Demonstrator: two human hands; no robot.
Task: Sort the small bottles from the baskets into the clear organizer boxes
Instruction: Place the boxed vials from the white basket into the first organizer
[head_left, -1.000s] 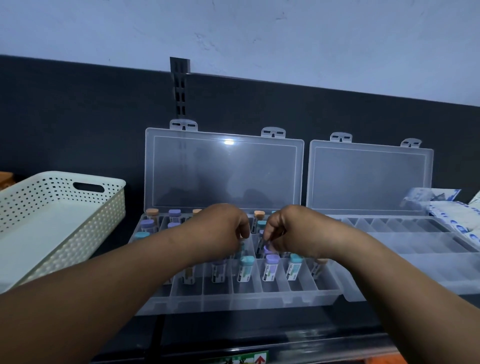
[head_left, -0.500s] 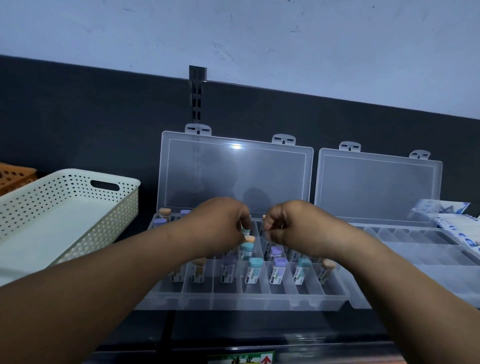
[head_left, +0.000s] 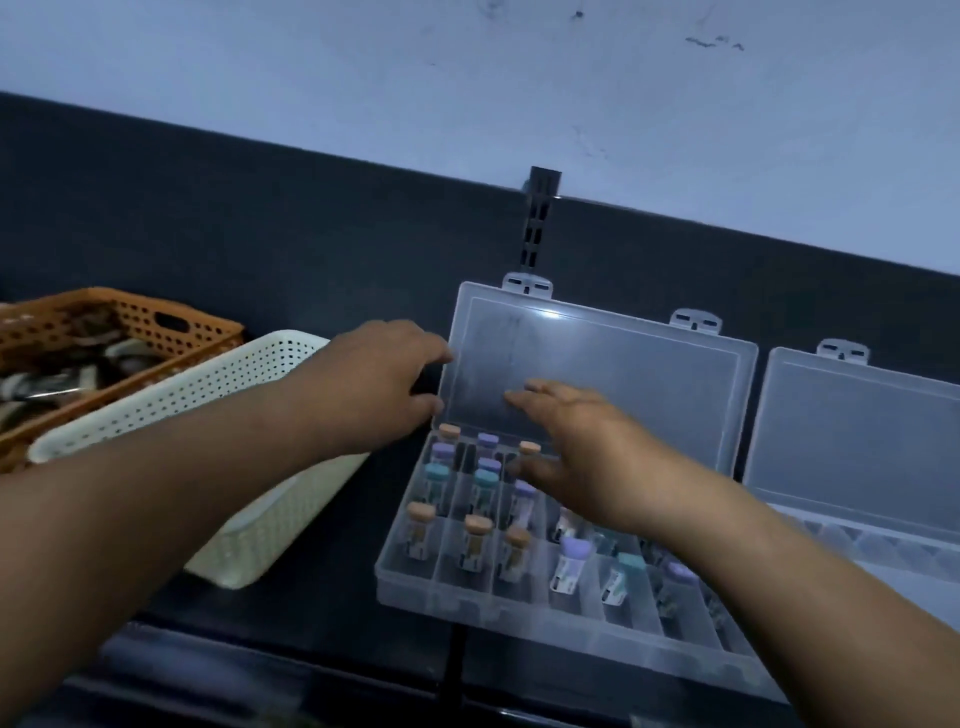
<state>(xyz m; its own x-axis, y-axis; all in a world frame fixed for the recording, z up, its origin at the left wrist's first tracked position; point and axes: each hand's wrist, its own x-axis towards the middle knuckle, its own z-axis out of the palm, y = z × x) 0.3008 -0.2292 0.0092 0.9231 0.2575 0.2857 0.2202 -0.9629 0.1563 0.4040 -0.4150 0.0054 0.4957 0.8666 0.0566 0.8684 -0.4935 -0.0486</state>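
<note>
Far left sits an orange basket (head_left: 156, 317) with a blurred dark and pale jumble inside, and just beside it a white basket (head_left: 244, 384), two baskets in all. The left forearm crosses over the white basket and hides much of it. The left hand (head_left: 382, 379) holds nothing, its fingers loosely extended to the left edge of the raised lid (head_left: 649, 384); contact there cannot be told. That lid belongs to the first clear box (head_left: 519, 613), where the small bottles (head_left: 477, 540) stand in compartments with orange, purple and teal caps. About fourteen show, though the count is uncertain because the right hand (head_left: 576, 457), fingers spread and empty, hovers over the middle rows and covers some. Behind it, a black slotted rail (head_left: 540, 228) runs up the wall. At the right edge is a second clear box (head_left: 857, 431), also open.
</note>
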